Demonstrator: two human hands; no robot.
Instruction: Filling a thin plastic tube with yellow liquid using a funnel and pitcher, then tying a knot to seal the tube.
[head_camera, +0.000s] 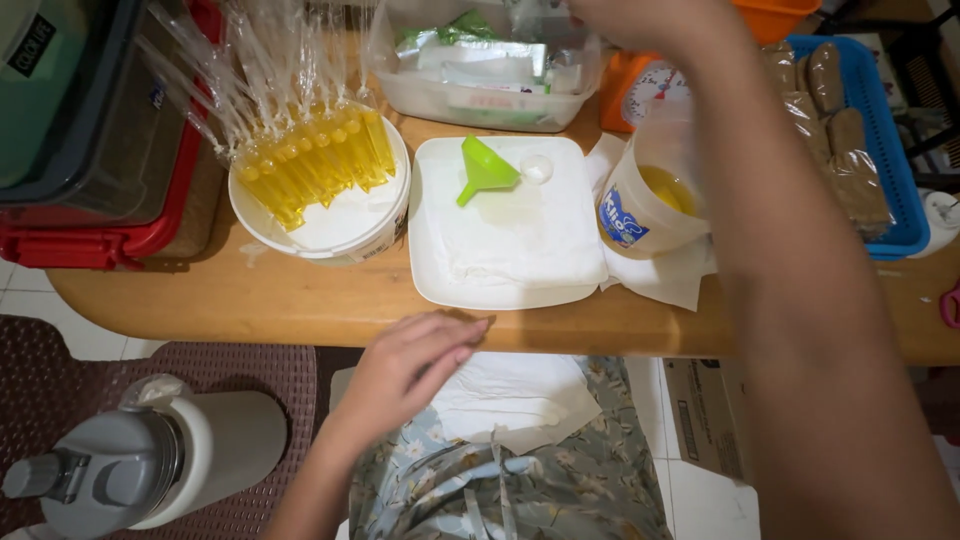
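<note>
head view, looking down: left hand (415, 365) with fingers loosely together, holding nothing, hovering at the edge of a wooden table (300, 300) just below a white square plate (500, 255) bearing a green funnel (485, 170). right hand (640, 18) reaching far over a clear bin (480, 95), grip cut off by the frame, cannot tell; forearm crossing a tub of yellow liquid (650, 200).
</note>
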